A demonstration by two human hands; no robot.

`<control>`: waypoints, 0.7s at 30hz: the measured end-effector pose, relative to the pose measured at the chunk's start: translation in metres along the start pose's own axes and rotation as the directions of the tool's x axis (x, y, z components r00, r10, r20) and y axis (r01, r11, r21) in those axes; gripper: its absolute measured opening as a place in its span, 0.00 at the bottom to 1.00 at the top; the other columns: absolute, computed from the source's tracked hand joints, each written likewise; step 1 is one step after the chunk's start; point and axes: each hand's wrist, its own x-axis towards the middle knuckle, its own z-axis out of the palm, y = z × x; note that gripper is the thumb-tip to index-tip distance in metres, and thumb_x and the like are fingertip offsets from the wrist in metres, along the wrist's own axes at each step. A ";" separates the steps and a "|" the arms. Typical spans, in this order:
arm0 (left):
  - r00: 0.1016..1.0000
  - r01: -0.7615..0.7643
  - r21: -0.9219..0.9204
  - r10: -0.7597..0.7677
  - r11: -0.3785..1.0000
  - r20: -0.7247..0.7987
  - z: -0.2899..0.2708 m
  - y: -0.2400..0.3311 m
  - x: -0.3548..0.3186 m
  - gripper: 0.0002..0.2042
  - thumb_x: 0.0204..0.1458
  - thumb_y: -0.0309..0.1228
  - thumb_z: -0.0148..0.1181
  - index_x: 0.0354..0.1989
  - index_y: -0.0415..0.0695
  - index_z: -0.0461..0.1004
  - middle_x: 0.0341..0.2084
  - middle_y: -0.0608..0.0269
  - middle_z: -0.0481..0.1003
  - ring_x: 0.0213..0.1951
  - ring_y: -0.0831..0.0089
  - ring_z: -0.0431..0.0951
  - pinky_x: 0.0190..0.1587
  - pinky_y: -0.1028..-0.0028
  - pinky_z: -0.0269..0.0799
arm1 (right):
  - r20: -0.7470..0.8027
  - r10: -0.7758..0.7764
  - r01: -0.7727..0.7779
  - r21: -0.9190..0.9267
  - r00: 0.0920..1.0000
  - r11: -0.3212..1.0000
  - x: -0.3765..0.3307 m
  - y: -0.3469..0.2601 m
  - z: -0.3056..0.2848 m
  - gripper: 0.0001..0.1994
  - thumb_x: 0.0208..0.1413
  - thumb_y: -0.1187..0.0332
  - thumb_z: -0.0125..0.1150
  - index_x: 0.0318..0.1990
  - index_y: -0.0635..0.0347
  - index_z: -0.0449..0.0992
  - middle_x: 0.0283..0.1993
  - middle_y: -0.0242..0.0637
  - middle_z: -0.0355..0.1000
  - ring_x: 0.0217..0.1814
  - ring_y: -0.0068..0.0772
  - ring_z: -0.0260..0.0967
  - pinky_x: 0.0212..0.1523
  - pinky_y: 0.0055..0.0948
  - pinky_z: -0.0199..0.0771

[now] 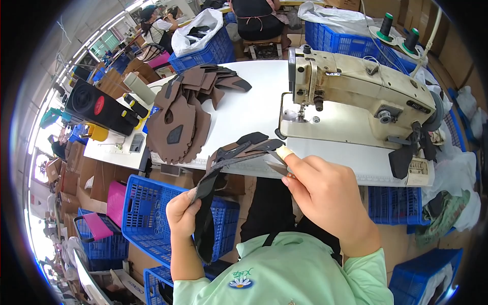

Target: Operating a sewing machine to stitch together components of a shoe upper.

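My left hand (183,209) is closed on a brown-and-black cut fabric piece (231,152), held in front of the table's near edge. A dark strip (205,229) of it hangs below that hand. My right hand (325,193) is closed around thread snips (277,167), their metal blades pointing left beside the piece. A pale yellowish cover sits on one fingertip, at the piece's right end; whether that finger also grips the fabric I cannot tell. Beyond my left hand, a pile of similar brown pieces (178,122) with dark patches lies on the white table (244,96).
A sewing machine (361,96) stands at the table's right, with black thread cones (386,26) behind it. Blue crates (147,213) stand below on the left, and another crate (396,206) on the right. A black speaker-like box (94,104) is at left. Other people sit farther back.
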 end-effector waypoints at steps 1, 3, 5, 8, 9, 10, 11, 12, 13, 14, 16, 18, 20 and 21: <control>1.000 0.000 0.004 0.000 1.000 -0.003 0.000 -0.001 0.000 0.16 0.47 0.13 0.57 0.46 0.32 0.79 0.29 0.60 0.78 0.30 0.74 0.76 0.36 0.78 0.69 | 0.000 0.002 -0.002 -0.001 1.000 1.000 0.000 0.000 0.000 0.18 0.54 0.68 0.64 0.53 0.61 0.75 0.24 0.34 0.65 0.23 0.34 0.69 0.22 0.34 0.67; 1.000 0.001 0.006 -0.001 1.000 -0.005 0.000 -0.001 0.000 0.16 0.47 0.13 0.57 0.46 0.32 0.79 0.29 0.60 0.78 0.30 0.74 0.76 0.35 0.78 0.69 | 0.018 0.023 -0.023 0.010 1.000 1.000 0.001 0.000 0.000 0.18 0.54 0.68 0.64 0.53 0.62 0.75 0.24 0.34 0.65 0.23 0.34 0.69 0.22 0.34 0.67; 1.000 -0.011 0.043 0.011 0.999 0.018 0.000 0.001 0.001 0.16 0.47 0.13 0.57 0.46 0.32 0.79 0.29 0.60 0.78 0.29 0.74 0.75 0.35 0.78 0.68 | 0.022 0.024 -0.025 0.013 0.999 1.000 0.000 0.000 0.000 0.18 0.54 0.68 0.64 0.53 0.62 0.75 0.24 0.34 0.65 0.23 0.34 0.69 0.22 0.34 0.68; 1.000 -0.029 0.039 0.029 0.999 0.009 0.002 0.000 0.002 0.16 0.46 0.13 0.57 0.46 0.33 0.79 0.28 0.60 0.78 0.29 0.74 0.75 0.34 0.77 0.68 | 0.031 0.023 -0.023 0.009 0.999 1.000 0.001 0.000 -0.002 0.18 0.54 0.68 0.64 0.53 0.62 0.75 0.24 0.34 0.65 0.23 0.34 0.69 0.22 0.34 0.68; 1.000 -0.027 0.039 0.027 0.999 0.008 0.001 -0.001 0.001 0.16 0.46 0.13 0.57 0.46 0.33 0.79 0.28 0.60 0.78 0.29 0.74 0.75 0.34 0.77 0.68 | 0.036 0.020 -0.020 0.003 0.999 1.000 0.001 -0.001 -0.002 0.19 0.54 0.68 0.64 0.53 0.62 0.75 0.24 0.34 0.65 0.23 0.34 0.69 0.22 0.34 0.68; 0.999 -0.030 0.048 0.029 0.998 0.014 0.001 -0.001 0.001 0.16 0.46 0.13 0.57 0.46 0.33 0.79 0.28 0.60 0.78 0.29 0.74 0.75 0.34 0.78 0.68 | 0.035 0.022 -0.022 0.003 0.999 1.000 0.001 0.000 -0.002 0.19 0.54 0.68 0.64 0.53 0.62 0.75 0.24 0.34 0.65 0.23 0.34 0.69 0.22 0.34 0.68; 0.999 -0.032 0.058 0.031 0.998 0.019 0.001 -0.001 0.002 0.16 0.46 0.13 0.57 0.46 0.33 0.79 0.28 0.60 0.77 0.28 0.74 0.75 0.34 0.78 0.68 | 0.029 0.014 -0.014 0.007 0.999 1.000 0.000 0.001 -0.002 0.19 0.54 0.68 0.64 0.53 0.62 0.75 0.24 0.34 0.66 0.23 0.34 0.69 0.22 0.34 0.68; 0.999 -0.032 0.058 0.031 0.998 0.021 0.002 -0.001 0.002 0.16 0.46 0.13 0.57 0.46 0.33 0.79 0.28 0.60 0.77 0.28 0.74 0.75 0.34 0.78 0.68 | 0.023 0.006 -0.006 0.012 1.000 1.000 0.000 0.002 -0.002 0.19 0.54 0.68 0.64 0.53 0.61 0.75 0.24 0.34 0.66 0.23 0.34 0.69 0.22 0.34 0.68; 1.000 -0.019 0.061 0.018 0.998 0.022 0.001 -0.001 0.002 0.16 0.46 0.13 0.57 0.46 0.33 0.79 0.28 0.60 0.77 0.28 0.74 0.75 0.34 0.78 0.68 | 0.024 0.006 -0.007 0.012 1.000 1.000 -0.001 0.002 -0.001 0.19 0.54 0.68 0.64 0.53 0.61 0.75 0.24 0.34 0.66 0.23 0.34 0.69 0.22 0.34 0.68; 1.000 -0.006 0.064 0.004 0.998 0.024 0.001 0.000 0.002 0.16 0.46 0.13 0.57 0.46 0.33 0.79 0.27 0.60 0.77 0.28 0.74 0.75 0.34 0.78 0.68 | 0.024 0.001 -0.002 0.015 1.000 1.000 -0.001 0.003 -0.001 0.19 0.54 0.68 0.64 0.53 0.61 0.75 0.24 0.34 0.66 0.23 0.34 0.69 0.22 0.34 0.68; 1.000 -0.007 0.059 0.006 0.998 0.020 0.002 -0.001 0.002 0.16 0.46 0.13 0.57 0.46 0.33 0.79 0.27 0.60 0.77 0.28 0.74 0.75 0.33 0.78 0.68 | 0.025 -0.004 0.003 0.017 1.000 1.000 -0.002 0.003 0.000 0.19 0.54 0.68 0.64 0.54 0.61 0.75 0.24 0.34 0.66 0.23 0.34 0.69 0.22 0.34 0.68; 1.000 -0.008 0.054 0.007 0.999 0.016 0.002 -0.001 0.001 0.16 0.46 0.13 0.57 0.46 0.33 0.79 0.27 0.60 0.77 0.28 0.74 0.75 0.33 0.78 0.68 | 0.030 0.016 -0.017 0.008 0.999 1.000 -0.001 0.003 0.001 0.20 0.53 0.69 0.65 0.54 0.61 0.75 0.24 0.34 0.66 0.23 0.35 0.69 0.22 0.34 0.68; 1.000 -0.011 0.055 0.009 0.998 0.027 0.003 0.001 0.003 0.16 0.46 0.13 0.57 0.46 0.32 0.79 0.28 0.60 0.77 0.28 0.74 0.75 0.34 0.78 0.68 | 0.029 0.032 -0.033 0.021 0.999 0.999 -0.002 0.004 0.002 0.20 0.53 0.69 0.65 0.54 0.61 0.75 0.24 0.34 0.66 0.23 0.35 0.69 0.22 0.34 0.68; 1.000 -0.011 0.054 0.009 0.998 0.029 0.003 0.000 0.003 0.16 0.46 0.13 0.57 0.46 0.32 0.79 0.28 0.60 0.77 0.28 0.74 0.75 0.34 0.78 0.68 | 0.028 0.046 -0.047 0.034 0.999 0.998 -0.002 0.004 0.002 0.20 0.53 0.69 0.65 0.54 0.61 0.75 0.24 0.34 0.66 0.23 0.35 0.69 0.22 0.34 0.68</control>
